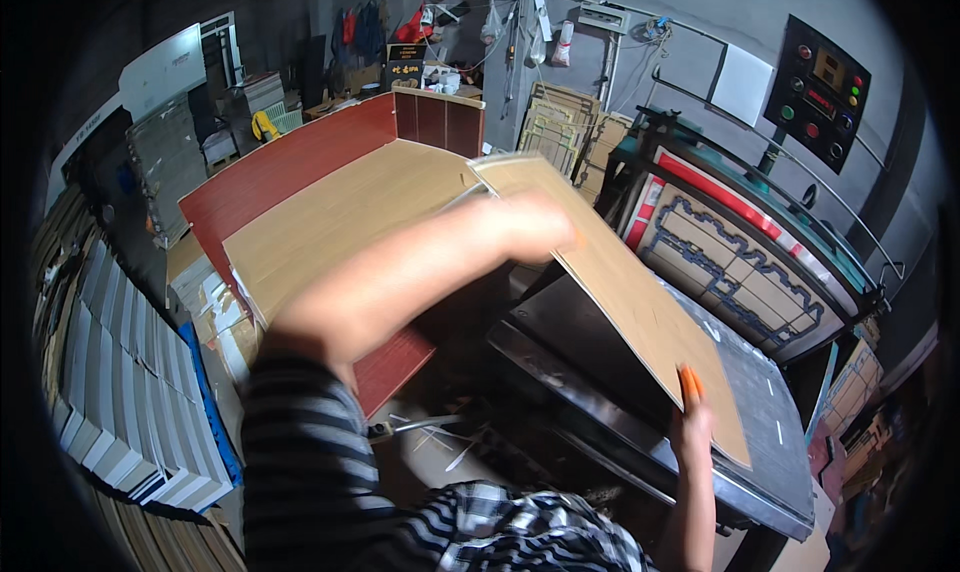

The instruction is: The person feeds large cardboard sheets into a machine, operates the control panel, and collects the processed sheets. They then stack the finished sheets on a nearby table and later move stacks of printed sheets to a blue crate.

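A tan cardboard sheet (622, 294) lies aslant above the grey metal bed (757, 392) of a die-cutting press. My left hand (536, 227), blurred by motion, is at the sheet's left edge towards its far end; its fingers are largely hidden, with a bit of orange showing at a fingertip. At the near end, my right hand (696, 410) grips the edge, orange covers on its fingers. The press's raised upper plate holds a cutting die (735, 272) with dark rubber strips on a tan board.
To the left stands a tan-topped table (337, 204) with red side boards (300, 152). Stacked grey-white board (135, 377) fills the far left. A control panel (819, 91) with buttons hangs at upper right. More die boards (559, 125) lean against the wall. Paper scraps (457, 452) litter the floor.
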`<control>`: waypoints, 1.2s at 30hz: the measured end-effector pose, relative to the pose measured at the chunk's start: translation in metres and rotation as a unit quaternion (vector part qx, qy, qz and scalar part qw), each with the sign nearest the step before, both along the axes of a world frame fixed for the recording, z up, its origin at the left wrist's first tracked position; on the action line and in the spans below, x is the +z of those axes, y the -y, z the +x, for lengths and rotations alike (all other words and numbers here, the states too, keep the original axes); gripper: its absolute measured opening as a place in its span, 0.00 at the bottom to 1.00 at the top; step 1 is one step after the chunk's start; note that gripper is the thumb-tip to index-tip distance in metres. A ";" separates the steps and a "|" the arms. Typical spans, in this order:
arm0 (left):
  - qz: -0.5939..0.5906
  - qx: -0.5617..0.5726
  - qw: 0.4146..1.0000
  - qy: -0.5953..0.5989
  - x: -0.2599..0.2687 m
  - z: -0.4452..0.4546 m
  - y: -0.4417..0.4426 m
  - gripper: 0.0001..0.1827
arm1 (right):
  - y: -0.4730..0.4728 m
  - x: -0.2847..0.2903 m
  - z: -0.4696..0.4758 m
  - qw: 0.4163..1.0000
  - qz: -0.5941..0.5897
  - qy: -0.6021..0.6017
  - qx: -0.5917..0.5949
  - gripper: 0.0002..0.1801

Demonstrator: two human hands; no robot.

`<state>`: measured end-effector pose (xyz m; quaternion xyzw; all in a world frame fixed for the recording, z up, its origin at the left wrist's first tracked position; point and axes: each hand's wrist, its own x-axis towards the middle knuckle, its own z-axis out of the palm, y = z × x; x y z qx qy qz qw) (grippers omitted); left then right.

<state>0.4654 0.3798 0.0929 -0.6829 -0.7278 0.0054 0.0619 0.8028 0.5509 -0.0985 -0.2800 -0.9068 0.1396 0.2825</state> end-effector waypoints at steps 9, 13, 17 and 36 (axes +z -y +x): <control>0.200 0.315 0.894 -0.247 -0.008 -0.069 0.337 0.26 | 0.107 0.080 -0.328 0.934 0.184 -0.123 0.281 0.34; 0.173 0.458 0.850 -0.197 -0.132 -0.110 0.415 0.26 | 0.156 0.058 -0.444 0.875 0.297 -0.156 0.349 0.23; 0.213 0.589 0.779 0.016 -0.187 -0.089 0.377 0.28 | 0.174 0.006 -0.516 0.905 0.272 -0.055 0.322 0.24; 0.289 0.359 0.759 0.460 -0.295 -0.248 0.407 0.43 | 0.111 0.030 -0.125 0.905 -0.071 -0.009 0.419 0.20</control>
